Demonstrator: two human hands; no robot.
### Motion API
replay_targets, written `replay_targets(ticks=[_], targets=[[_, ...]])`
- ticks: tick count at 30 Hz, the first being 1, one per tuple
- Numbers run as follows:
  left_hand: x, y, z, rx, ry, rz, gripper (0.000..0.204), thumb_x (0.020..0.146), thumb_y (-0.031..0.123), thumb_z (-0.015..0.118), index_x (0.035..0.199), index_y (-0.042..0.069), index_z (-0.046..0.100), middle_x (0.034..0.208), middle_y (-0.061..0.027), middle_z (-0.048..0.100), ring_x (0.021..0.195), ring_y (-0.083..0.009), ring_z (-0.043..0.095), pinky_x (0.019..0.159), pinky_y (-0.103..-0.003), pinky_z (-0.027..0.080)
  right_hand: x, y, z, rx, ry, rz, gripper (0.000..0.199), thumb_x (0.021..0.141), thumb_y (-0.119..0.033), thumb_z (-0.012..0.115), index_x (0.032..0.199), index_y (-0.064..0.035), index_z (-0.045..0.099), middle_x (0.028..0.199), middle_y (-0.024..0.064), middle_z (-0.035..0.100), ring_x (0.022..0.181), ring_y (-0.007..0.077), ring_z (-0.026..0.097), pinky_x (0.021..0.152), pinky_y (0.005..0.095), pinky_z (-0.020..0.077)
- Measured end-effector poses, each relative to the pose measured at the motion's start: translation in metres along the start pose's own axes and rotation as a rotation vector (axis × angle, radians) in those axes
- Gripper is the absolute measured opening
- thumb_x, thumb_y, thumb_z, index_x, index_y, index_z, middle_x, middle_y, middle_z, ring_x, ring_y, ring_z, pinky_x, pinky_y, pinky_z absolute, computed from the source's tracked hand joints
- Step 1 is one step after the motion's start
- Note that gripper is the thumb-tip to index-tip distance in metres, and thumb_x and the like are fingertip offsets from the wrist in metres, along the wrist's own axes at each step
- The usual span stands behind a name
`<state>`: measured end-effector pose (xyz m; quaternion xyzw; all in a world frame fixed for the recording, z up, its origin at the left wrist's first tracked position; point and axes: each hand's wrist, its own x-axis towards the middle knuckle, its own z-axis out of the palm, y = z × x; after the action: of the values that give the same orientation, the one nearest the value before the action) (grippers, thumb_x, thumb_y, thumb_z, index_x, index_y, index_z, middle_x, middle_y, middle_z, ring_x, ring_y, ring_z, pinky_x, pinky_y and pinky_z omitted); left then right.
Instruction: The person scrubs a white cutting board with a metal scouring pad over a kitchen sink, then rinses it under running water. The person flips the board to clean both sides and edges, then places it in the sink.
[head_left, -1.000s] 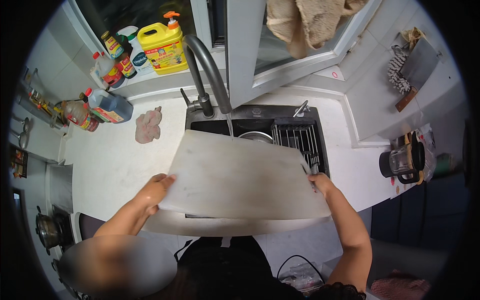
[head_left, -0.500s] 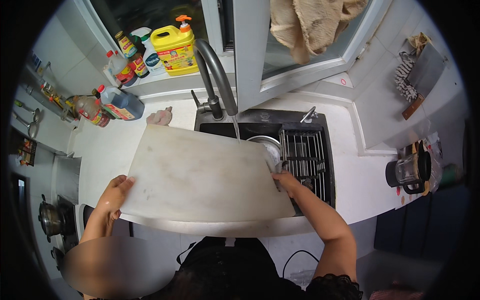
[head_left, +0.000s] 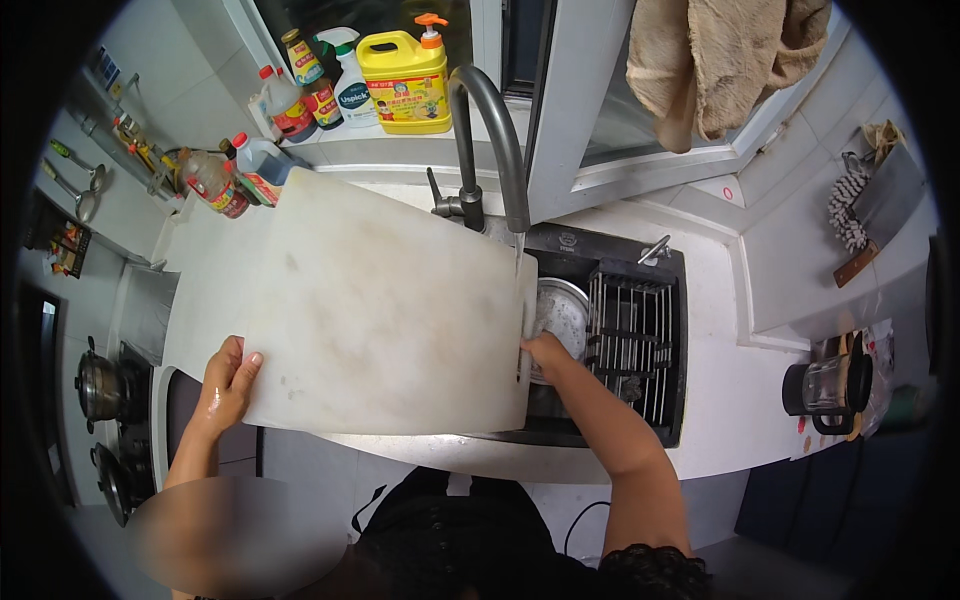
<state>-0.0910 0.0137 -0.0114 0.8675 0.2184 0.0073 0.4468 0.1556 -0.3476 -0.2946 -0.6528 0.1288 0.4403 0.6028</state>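
A large white cutting board [head_left: 390,310] with grey stains is held up between my hands, over the counter and the left part of the sink. My left hand [head_left: 230,380], wet at the wrist, grips its left edge with the thumb on top. My right hand [head_left: 543,352] is closed on the right edge, at the handle slot; some fingers are hidden. From the curved grey faucet [head_left: 492,110] a stream of water [head_left: 519,250] runs down by the board's right edge. Below, a round metal basin [head_left: 562,315] sits in the dark sink [head_left: 672,400].
A metal drying rack [head_left: 630,330] spans the sink's right side. Yellow soap jug [head_left: 405,85], spray bottle [head_left: 353,92] and sauce bottles [head_left: 287,105] line the sill. A blender [head_left: 828,385] stands at right, pots [head_left: 100,385] at left. A cloth [head_left: 715,75] hangs from the open window.
The board has shifted left and its far edge has risen, uncovering more of the basin and sink. Both hands keep hold of it. The whole view has shifted a little.
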Motion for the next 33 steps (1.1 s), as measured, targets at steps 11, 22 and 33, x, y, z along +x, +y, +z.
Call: replay_targets(ticks=[11,22,33], targets=[[0.022,-0.067,0.012,0.125,-0.021,0.112,0.021,0.096,0.014,0.055,0.108,-0.003,0.049,0.094,-0.0117,0.063,0.087,-0.0142,0.055,0.082,-0.029,0.046,0.016,0.005,-0.001,0.515,0.122,-0.043,0.043,0.086,0.005,0.053,0.128,0.0075,0.046,0.128,0.0217,0.053,0.113,0.0362,0.055,0.097,0.049,0.0444],[0.057,-0.084,0.023,0.217,-0.053,0.098,0.021,0.095,0.013,0.055,0.109,-0.002,0.048,0.1,-0.0164,0.065,0.093,-0.0217,0.061,0.085,-0.034,0.048,0.019,0.026,-0.007,0.848,0.254,-0.264,0.052,0.079,0.012,0.055,0.129,0.008,0.042,0.134,0.0238,0.043,0.122,0.0386,0.044,0.103,0.0523,0.0359],[0.122,-0.07,0.065,0.098,-0.132,0.177,0.022,0.095,0.015,0.055,0.111,0.0,0.049,0.101,-0.0141,0.063,0.093,-0.0199,0.06,0.087,-0.035,0.047,-0.001,0.025,-0.076,0.837,0.297,-0.329,0.047,0.082,0.008,0.045,0.129,0.0067,0.045,0.131,0.0186,0.051,0.119,0.0328,0.05,0.103,0.0446,0.0406]])
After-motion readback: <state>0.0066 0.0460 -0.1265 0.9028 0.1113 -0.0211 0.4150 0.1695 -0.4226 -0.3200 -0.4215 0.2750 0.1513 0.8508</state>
